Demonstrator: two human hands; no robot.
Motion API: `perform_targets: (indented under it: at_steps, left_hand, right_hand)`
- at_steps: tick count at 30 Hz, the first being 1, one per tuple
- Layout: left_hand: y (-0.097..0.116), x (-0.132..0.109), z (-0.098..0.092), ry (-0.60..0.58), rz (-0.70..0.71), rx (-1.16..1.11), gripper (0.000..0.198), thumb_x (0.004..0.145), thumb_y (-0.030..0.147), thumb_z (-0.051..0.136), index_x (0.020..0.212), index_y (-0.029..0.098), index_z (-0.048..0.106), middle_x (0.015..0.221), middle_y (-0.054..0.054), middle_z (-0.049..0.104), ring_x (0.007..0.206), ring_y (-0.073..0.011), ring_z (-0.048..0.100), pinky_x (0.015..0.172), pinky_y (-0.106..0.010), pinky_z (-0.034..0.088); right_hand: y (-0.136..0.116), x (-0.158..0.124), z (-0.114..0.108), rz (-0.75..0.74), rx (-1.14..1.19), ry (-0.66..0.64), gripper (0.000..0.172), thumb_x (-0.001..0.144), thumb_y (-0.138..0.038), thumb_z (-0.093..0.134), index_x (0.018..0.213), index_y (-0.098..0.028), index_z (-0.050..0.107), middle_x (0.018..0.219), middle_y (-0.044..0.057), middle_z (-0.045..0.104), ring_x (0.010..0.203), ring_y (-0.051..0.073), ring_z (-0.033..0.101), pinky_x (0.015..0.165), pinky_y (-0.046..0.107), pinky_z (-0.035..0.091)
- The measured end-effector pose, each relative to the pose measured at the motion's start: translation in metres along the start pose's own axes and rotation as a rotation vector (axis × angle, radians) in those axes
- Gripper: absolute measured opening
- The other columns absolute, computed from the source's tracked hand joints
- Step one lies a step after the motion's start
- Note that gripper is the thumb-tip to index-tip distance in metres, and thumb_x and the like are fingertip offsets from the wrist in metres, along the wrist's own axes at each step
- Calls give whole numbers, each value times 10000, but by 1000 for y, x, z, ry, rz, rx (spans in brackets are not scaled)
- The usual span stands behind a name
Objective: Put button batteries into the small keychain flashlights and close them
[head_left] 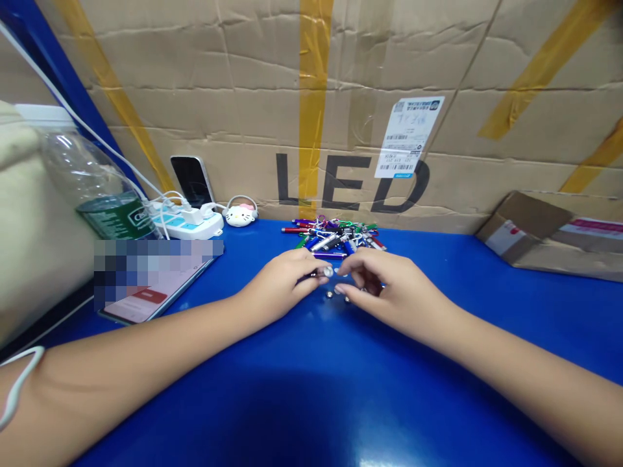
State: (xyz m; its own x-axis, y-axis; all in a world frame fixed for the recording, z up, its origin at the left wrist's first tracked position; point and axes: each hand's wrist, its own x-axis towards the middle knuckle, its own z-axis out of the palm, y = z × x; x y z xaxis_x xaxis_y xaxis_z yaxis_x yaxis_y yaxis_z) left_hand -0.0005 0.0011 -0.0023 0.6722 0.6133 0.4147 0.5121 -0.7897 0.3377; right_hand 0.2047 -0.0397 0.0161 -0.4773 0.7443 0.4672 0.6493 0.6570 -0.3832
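My left hand [282,280] rests on the blue table [311,389] and pinches a small dark keychain flashlight [321,273] with a silver tip. My right hand [384,285] is just to its right, fingers curled, fingertips close to that silver tip. Whether it holds a small part I cannot tell. Two or three tiny silver pieces [337,296] lie on the table between and under the fingers. Behind both hands sits a pile of coloured keychain flashlights [335,237].
A large cardboard box marked LED [350,97] walls the back. A folded carton [545,237] lies at right. At left are a phone [156,295], a power strip with chargers [189,220], a leaning phone [192,180], a cat-shaped gadget [240,215] and a plastic bottle [97,188].
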Motion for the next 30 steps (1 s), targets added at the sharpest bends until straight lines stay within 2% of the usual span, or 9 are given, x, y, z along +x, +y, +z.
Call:
perform_targets:
  at_steps: [3, 6, 9, 13, 17, 19, 22, 26, 30]
  left_hand:
    - [1, 1, -1, -5, -107, -66, 166, 884, 257, 534, 941, 180, 669, 910, -33, 681, 879, -181, 616, 796, -271, 456]
    - [2, 1, -1, 23, -212, -162, 196, 855, 280, 576, 1023, 195, 629, 974, -13, 701, 917, -182, 639, 832, -268, 467]
    - [2, 1, -2, 41, -276, -231, 195, 837, 291, 595, 1002, 189, 599, 990, -5, 703, 894, -169, 651, 805, -253, 483]
    - [3, 1, -2, 31, -252, -200, 142, 845, 291, 578, 942, 194, 613, 982, -1, 699, 875, -169, 647, 825, -269, 475]
    - [3, 2, -2, 8, -236, -164, 141, 847, 284, 568, 946, 202, 625, 994, -5, 694, 907, -180, 637, 829, -280, 468]
    - [3, 1, -2, -5, -233, -154, 142, 849, 282, 565, 950, 203, 628, 997, -5, 693, 922, -181, 634, 826, -279, 463]
    - [2, 1, -1, -29, -203, -131, 144, 853, 288, 564, 948, 204, 631, 980, -4, 694, 912, -178, 635, 796, -266, 459]
    - [1, 0, -1, -61, -122, -98, 155, 866, 304, 559, 961, 207, 634, 967, 0, 699, 897, -173, 639, 765, -247, 453]
    - [2, 0, -1, -89, -45, -69, 165, 875, 301, 558, 984, 210, 643, 964, 3, 704, 890, -165, 638, 790, -239, 449]
  right_hand:
    - [3, -2, 4, -48, -78, -53, 66, 826, -192, 579, 874, -185, 624, 783, 25, 580, 715, 135, 521, 646, 256, 412]
    - [6, -2, 10, -60, -185, -113, 149, 846, -277, 580, 950, -203, 657, 909, 63, 597, 867, 198, 523, 771, 344, 418]
    - [8, -2, 16, -56, -229, -153, 179, 858, -328, 569, 964, -225, 670, 937, 68, 600, 894, 220, 510, 792, 382, 410]
    - [10, -1, 20, -57, -222, -147, 98, 850, -275, 581, 873, -222, 659, 889, 54, 611, 874, 217, 516, 778, 380, 415]
    - [14, 1, 15, -43, -123, -96, 17, 815, -187, 614, 831, -191, 619, 870, 46, 643, 848, 192, 557, 776, 344, 442]
    - [13, 2, 11, -16, -74, -43, 42, 806, -144, 616, 801, -185, 613, 833, 37, 652, 806, 169, 578, 749, 311, 456]
    - [6, 4, 5, -13, -42, 101, 50, 812, -149, 612, 784, -190, 620, 788, 25, 651, 747, 148, 590, 687, 277, 466]
    - [-7, 3, 1, -63, -26, 279, 68, 821, -139, 602, 786, -195, 618, 790, 21, 662, 764, 144, 607, 701, 273, 478]
    - [-11, 3, 3, -126, -8, 271, 69, 825, -142, 603, 811, -201, 636, 800, 22, 666, 763, 140, 614, 693, 268, 489]
